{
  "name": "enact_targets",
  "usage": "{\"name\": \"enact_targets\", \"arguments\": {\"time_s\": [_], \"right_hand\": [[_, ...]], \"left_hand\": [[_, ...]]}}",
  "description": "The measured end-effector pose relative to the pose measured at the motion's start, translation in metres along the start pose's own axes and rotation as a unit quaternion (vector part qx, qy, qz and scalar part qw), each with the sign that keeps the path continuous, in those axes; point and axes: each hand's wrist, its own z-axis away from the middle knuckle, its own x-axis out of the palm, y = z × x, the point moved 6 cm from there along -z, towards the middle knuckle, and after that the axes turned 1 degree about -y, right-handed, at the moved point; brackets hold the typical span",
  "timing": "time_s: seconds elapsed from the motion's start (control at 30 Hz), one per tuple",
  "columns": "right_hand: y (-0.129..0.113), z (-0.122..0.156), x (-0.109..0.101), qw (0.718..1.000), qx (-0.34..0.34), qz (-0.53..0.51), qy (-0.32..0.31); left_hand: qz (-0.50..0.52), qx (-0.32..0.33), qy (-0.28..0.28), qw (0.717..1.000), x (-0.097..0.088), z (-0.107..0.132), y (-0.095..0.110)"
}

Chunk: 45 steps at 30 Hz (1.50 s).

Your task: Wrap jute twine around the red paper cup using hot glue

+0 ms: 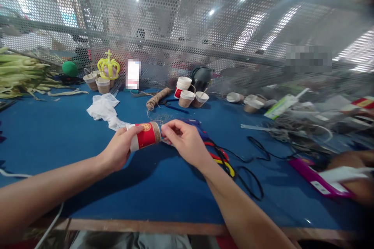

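My left hand (118,148) grips a red and white paper cup (145,136) with a gold emblem, held on its side above the table. Brown twine (157,132) wraps the cup's right end. Close to that end, my right hand (185,140) is closed in a pinch; what its fingertips hold is too small to make out. A loose strand of twine rises from near the cup toward a twine roll (157,99) lying behind it. Under and beside my right hand lie a blue tool (196,124) and scissors with red and yellow handles (229,168), partly hidden.
Behind stand several twine-wrapped cups (187,99), a yellow crown-shaped piece (108,66) and a phone (133,74). Crumpled white tissue (103,107) lies left. Black cable (257,192) loops at right, near another person's hand (347,163) by a purple box (318,179). A perforated metal screen (163,27) closes the back.
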Motion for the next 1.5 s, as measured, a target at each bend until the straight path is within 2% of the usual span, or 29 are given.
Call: {"name": "enact_targets", "arguments": {"time_s": [0.13, 0.3, 0.57, 0.7, 0.8, 0.9, 1.0, 1.03, 1.1, 1.2, 1.3, 1.4, 1.5], "right_hand": [[-0.015, 0.007, 0.008, 0.997, -0.048, 0.058, -0.025], [-0.014, 0.01, 0.013, 0.994, -0.059, 0.089, -0.016], [-0.016, 0.011, 0.012, 0.997, -0.046, 0.047, -0.029], [-0.015, 0.01, 0.009, 0.999, -0.025, 0.03, -0.033], [-0.009, 0.007, 0.008, 0.996, 0.025, -0.057, -0.063], [0.001, 0.004, 0.007, 0.978, 0.101, -0.157, -0.094], [0.008, 0.003, 0.007, 0.962, 0.143, -0.201, -0.114], [0.008, 0.003, 0.006, 0.961, 0.144, -0.207, -0.116], [0.005, 0.003, 0.004, 0.964, 0.128, -0.206, -0.111], [-0.006, 0.004, 0.0, 0.977, 0.081, -0.163, -0.11], [-0.021, 0.006, 0.002, 0.986, 0.014, -0.093, -0.138], [-0.028, 0.007, 0.004, 0.984, -0.041, -0.027, -0.169], [-0.021, 0.003, -0.001, 0.987, -0.011, 0.017, -0.157]], "left_hand": [[0.051, -0.007, -0.001, 0.999, 0.0, 0.0, -0.002], [0.044, -0.008, -0.003, 0.999, -0.001, 0.0, -0.004], [0.02, 0.019, -0.002, 1.0, -0.002, -0.001, -0.001], [-0.009, 0.045, -0.035, 0.998, -0.002, -0.003, -0.001], [-0.073, 0.087, -0.069, 0.991, -0.002, -0.003, 0.001], [-0.179, 0.16, -0.137, 0.961, 0.004, 0.003, 0.007], [-0.251, 0.207, -0.209, 0.922, 0.011, 0.01, 0.01], [-0.25, 0.203, -0.218, 0.921, 0.012, 0.011, 0.011], [-0.199, 0.152, -0.217, 0.943, 0.011, 0.007, 0.01], [-0.029, 0.007, -0.209, 0.977, 0.01, -0.001, 0.004], [0.09, -0.101, -0.178, 0.975, 0.01, -0.007, -0.002], [0.078, -0.103, -0.155, 0.98, 0.007, -0.011, -0.003], [0.022, -0.048, -0.158, 0.986, 0.005, -0.013, -0.002]]}}
